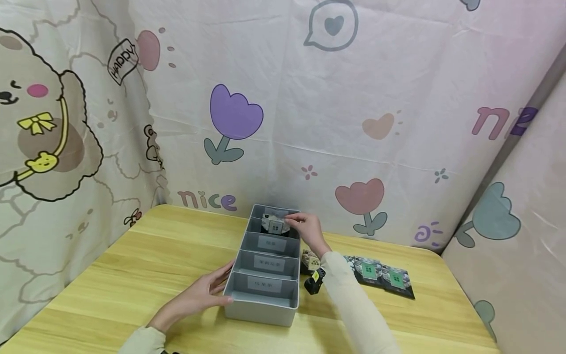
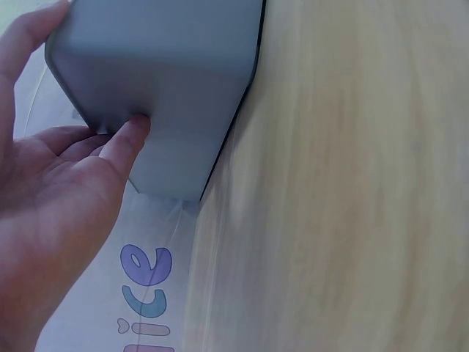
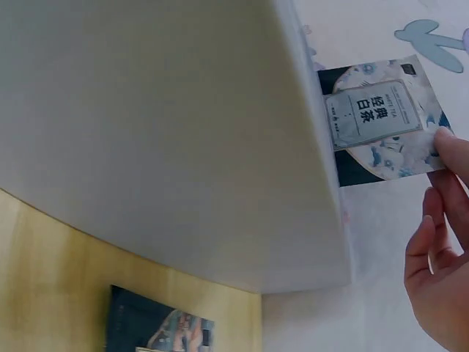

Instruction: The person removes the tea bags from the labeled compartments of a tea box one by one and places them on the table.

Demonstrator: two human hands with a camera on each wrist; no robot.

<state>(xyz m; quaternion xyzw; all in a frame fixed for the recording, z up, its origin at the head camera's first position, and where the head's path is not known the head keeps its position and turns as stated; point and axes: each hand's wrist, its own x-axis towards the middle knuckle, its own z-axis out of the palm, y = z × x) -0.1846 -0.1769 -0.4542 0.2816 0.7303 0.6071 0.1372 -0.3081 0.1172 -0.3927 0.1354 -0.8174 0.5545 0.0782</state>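
Note:
A long grey divided box (image 1: pixel 261 313) stands on the table, its several compartments bearing paper labels with Chinese writing. My right hand (image 1: pixel 308 230) pinches a patterned tea sachet (image 1: pixel 275 224) by its edge, toward the far end of the box. In the right wrist view this sachet (image 3: pixel 374 117) carries a pale label reading "WHITE TEA"; its lower end is hidden behind the box wall. My left hand (image 1: pixel 199 295) rests against the left side of the box, thumb at the near corner. The left wrist view shows a fingertip of that hand (image 2: pixel 62 191) pressing the outer wall.
Right of the box lies a dark tea sachet (image 1: pixel 311 261), partly covered by the right wrist. Farther right are sachets with green labels (image 1: pixel 396 280) on the wooden table (image 1: pixel 185 246). A printed cloth (image 1: pixel 292 123) hangs behind.

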